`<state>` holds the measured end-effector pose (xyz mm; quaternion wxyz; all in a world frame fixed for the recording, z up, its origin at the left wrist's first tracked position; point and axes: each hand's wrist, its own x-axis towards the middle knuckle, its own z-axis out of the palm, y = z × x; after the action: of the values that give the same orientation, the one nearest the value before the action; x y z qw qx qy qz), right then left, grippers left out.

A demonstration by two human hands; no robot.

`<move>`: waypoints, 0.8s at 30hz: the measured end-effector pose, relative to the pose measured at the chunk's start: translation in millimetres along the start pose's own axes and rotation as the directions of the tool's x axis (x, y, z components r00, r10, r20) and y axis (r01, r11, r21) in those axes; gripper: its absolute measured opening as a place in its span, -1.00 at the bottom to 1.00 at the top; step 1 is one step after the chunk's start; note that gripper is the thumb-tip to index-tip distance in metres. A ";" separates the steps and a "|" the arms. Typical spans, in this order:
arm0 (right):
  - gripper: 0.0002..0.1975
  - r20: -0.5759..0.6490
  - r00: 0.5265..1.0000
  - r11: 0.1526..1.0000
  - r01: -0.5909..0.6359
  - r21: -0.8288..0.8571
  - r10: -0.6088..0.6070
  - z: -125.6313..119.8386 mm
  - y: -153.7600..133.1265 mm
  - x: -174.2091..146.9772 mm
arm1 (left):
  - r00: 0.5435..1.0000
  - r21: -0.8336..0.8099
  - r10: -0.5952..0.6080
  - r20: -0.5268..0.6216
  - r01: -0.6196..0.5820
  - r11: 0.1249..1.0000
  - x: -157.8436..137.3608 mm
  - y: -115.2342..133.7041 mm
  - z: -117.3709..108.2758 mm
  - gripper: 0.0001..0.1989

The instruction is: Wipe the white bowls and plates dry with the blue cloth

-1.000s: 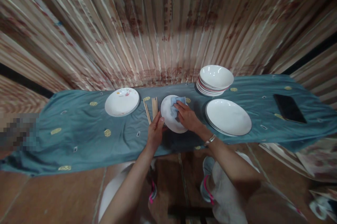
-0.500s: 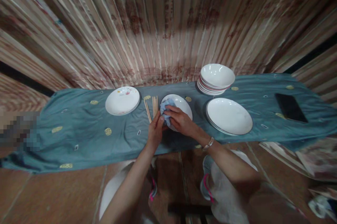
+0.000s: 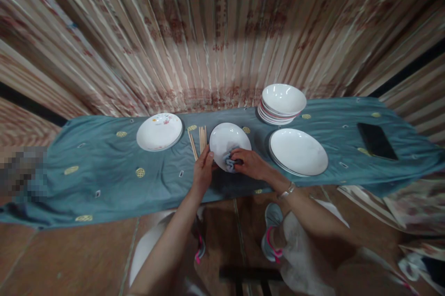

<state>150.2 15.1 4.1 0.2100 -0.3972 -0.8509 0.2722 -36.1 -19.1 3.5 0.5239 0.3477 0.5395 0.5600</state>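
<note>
A white bowl with a dark rim (image 3: 225,137) is tilted a little towards me at the middle of the table. My left hand (image 3: 204,166) grips its left edge, thumb on the rim and the other fingers underneath, partly hidden. Bunched in my right hand (image 3: 248,162) is a blue-grey cloth (image 3: 230,160), pressed against the inside of the bowl near its front edge. Just left of the bowl lie several wooden chopsticks (image 3: 202,137), close to my left fingertips.
Flower-patterned plates (image 3: 158,133) are stacked at the left. On the right stand stacked bowls (image 3: 284,99), with a pile of white plates (image 3: 299,152) in front. A black phone-like slab (image 3: 377,141) lies farther right on the green tablecloth (image 3: 114,166). A curtain (image 3: 194,46) hangs behind.
My right hand has moved the cloth from the bowl's left inner side down to its front right. The left hand keeps its hold on the rim. The view has shifted slightly.
</note>
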 end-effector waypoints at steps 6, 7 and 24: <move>-0.83 -0.025 0.990 0.980 -0.143 -0.136 0.141 -3.4 9.0 -4.0 | 0.999 0.003 0.031 0.030 -0.031 1.000 0.0 1.7 1.1 -0.39; -0.83 -0.039 0.987 0.975 -0.162 -0.154 0.158 -3.6 10.0 -4.1 | 0.999 0.007 0.029 0.027 -0.029 1.000 -0.2 1.8 1.1 -0.38; -0.68 -0.342 0.936 0.990 -0.119 -0.075 0.086 10.2 27.5 13.3 | 0.987 0.160 0.115 0.110 -0.132 0.978 -1.3 -1.1 -2.0 -0.37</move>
<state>151.9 37.4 -19.2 0.3194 -0.4914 -0.7922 0.1700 -37.5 -21.0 2.3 0.4836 0.4508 0.5348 0.5262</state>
